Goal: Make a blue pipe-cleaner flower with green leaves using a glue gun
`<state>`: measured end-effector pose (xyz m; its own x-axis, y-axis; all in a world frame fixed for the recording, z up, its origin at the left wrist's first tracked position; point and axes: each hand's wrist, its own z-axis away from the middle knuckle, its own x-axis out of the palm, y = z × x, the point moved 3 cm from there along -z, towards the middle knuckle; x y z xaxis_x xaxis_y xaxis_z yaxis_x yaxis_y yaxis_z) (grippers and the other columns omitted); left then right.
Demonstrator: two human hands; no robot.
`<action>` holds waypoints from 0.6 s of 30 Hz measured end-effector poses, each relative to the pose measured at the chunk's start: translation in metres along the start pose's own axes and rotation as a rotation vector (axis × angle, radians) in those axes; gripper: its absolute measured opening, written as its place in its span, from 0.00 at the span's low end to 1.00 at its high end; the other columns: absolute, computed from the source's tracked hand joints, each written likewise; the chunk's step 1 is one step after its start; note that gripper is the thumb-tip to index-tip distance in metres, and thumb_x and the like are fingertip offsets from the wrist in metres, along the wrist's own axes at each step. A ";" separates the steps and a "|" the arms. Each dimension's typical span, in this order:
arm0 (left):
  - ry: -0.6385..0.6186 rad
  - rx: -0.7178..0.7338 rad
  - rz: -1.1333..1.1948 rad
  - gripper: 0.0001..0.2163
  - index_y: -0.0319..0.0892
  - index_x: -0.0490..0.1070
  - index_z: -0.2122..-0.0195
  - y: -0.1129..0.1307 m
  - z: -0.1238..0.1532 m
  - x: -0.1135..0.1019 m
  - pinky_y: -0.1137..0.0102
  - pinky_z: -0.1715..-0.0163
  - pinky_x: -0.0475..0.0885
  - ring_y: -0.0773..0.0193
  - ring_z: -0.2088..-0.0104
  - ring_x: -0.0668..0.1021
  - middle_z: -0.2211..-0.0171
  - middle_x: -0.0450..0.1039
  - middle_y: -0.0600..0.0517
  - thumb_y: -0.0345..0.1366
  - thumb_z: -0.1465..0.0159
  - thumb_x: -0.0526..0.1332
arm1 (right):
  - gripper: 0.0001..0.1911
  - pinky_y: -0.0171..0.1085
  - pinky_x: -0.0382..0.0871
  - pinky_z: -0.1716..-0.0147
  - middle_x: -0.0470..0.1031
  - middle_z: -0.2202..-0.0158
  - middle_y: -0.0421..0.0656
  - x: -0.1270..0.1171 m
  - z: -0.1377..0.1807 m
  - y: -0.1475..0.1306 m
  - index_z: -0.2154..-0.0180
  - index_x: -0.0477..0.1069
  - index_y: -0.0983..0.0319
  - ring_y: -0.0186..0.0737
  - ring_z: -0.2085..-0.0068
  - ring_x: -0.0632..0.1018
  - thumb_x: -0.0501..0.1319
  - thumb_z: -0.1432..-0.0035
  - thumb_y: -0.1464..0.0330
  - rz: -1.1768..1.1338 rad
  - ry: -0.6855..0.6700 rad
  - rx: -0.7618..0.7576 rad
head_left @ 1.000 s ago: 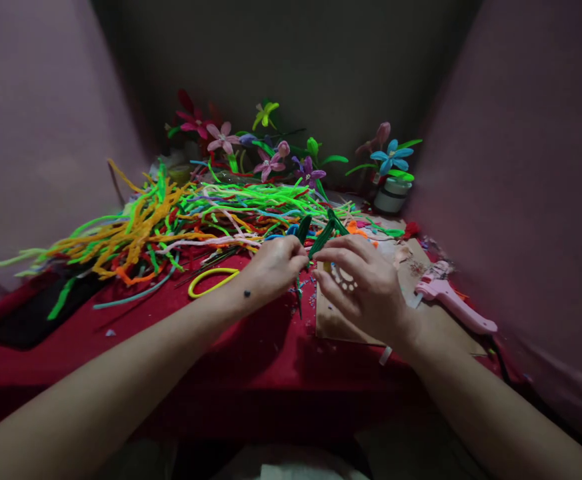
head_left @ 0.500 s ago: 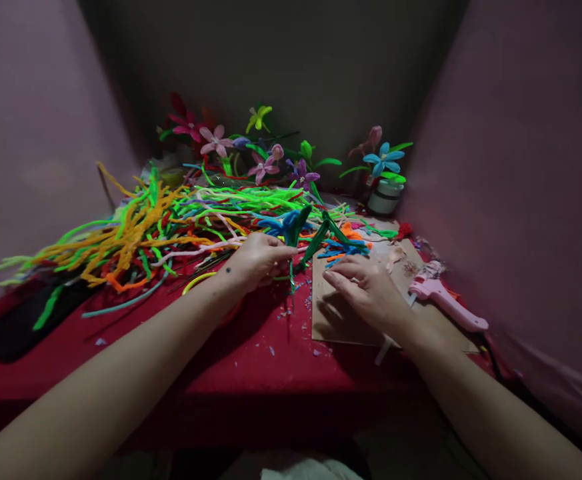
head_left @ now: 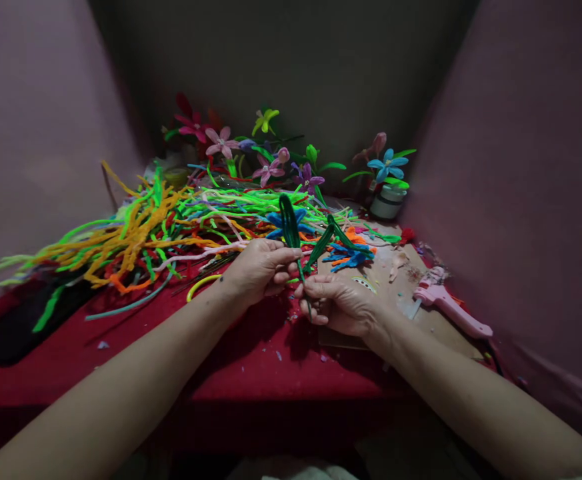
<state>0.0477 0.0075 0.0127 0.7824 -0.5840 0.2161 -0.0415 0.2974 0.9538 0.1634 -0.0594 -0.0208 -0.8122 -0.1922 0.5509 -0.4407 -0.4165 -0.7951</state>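
A dark green pipe-cleaner leaf (head_left: 289,223) stands upright in front of me, a looped blade above a thin twisted stem. My left hand (head_left: 261,270) pinches it at the base of the blade. Lower down, my right hand (head_left: 338,300) has its fingertips closed on the stem, whose end pokes out below. Just beyond my right hand are more dark green folded pipe cleaners (head_left: 323,240) and blue pipe-cleaner pieces (head_left: 348,255). Another blue piece (head_left: 298,220) shows partly behind the leaf.
A heap of coloured pipe cleaners (head_left: 141,230) spreads over the red cloth (head_left: 211,373) at the left and back. Finished pipe-cleaner flowers (head_left: 265,170) stand behind it. A pink glue gun (head_left: 453,310) lies on the cardboard (head_left: 411,327) at right, near a jar (head_left: 388,200).
My right hand has moved left and down from above the cardboard and taken hold of the stem. The leaf in my left hand has turned, showing its loop more fully.
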 end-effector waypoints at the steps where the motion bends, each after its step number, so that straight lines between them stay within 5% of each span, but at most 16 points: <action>1: -0.010 0.014 0.028 0.12 0.38 0.62 0.81 0.000 0.000 -0.001 0.79 0.89 0.56 0.79 0.90 0.57 0.86 0.62 0.58 0.34 0.46 0.63 | 0.10 0.25 0.56 0.84 0.74 0.80 0.42 0.001 -0.001 0.000 0.74 0.73 0.68 0.26 0.82 0.69 0.68 0.57 0.67 -0.021 -0.041 0.003; 4: -0.102 0.086 0.114 0.11 0.38 0.63 0.79 0.002 0.002 0.000 0.80 0.88 0.55 0.79 0.89 0.58 0.85 0.62 0.58 0.33 0.47 0.65 | 0.10 0.25 0.56 0.85 0.75 0.79 0.43 0.005 -0.002 -0.002 0.73 0.73 0.68 0.26 0.83 0.69 0.68 0.58 0.67 -0.011 -0.101 0.010; 8: -0.211 0.147 0.196 0.08 0.37 0.68 0.73 0.003 0.007 0.005 0.79 0.86 0.57 0.79 0.86 0.59 0.83 0.62 0.59 0.36 0.47 0.66 | 0.09 0.26 0.53 0.86 0.74 0.82 0.41 0.008 0.000 -0.010 0.78 0.69 0.65 0.27 0.83 0.69 0.68 0.59 0.69 0.127 0.034 -0.100; 12: -0.153 0.188 0.116 0.07 0.36 0.71 0.74 -0.001 0.007 0.006 0.78 0.86 0.55 0.77 0.85 0.60 0.85 0.59 0.59 0.34 0.48 0.66 | 0.08 0.28 0.52 0.85 0.70 0.83 0.37 0.006 0.002 -0.018 0.79 0.69 0.65 0.26 0.83 0.65 0.67 0.57 0.69 0.335 0.163 -0.288; 18: -0.094 0.261 0.106 0.06 0.38 0.71 0.73 0.000 0.001 0.001 0.78 0.86 0.55 0.76 0.85 0.62 0.85 0.61 0.59 0.32 0.49 0.66 | 0.09 0.28 0.53 0.86 0.68 0.85 0.35 0.005 0.000 -0.015 0.79 0.69 0.65 0.25 0.85 0.63 0.66 0.55 0.67 0.419 0.258 -0.373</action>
<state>0.0474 0.0061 0.0131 0.7046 -0.6311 0.3245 -0.2880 0.1636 0.9435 0.1658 -0.0539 -0.0063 -0.9910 -0.0319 0.1302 -0.1301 -0.0046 -0.9915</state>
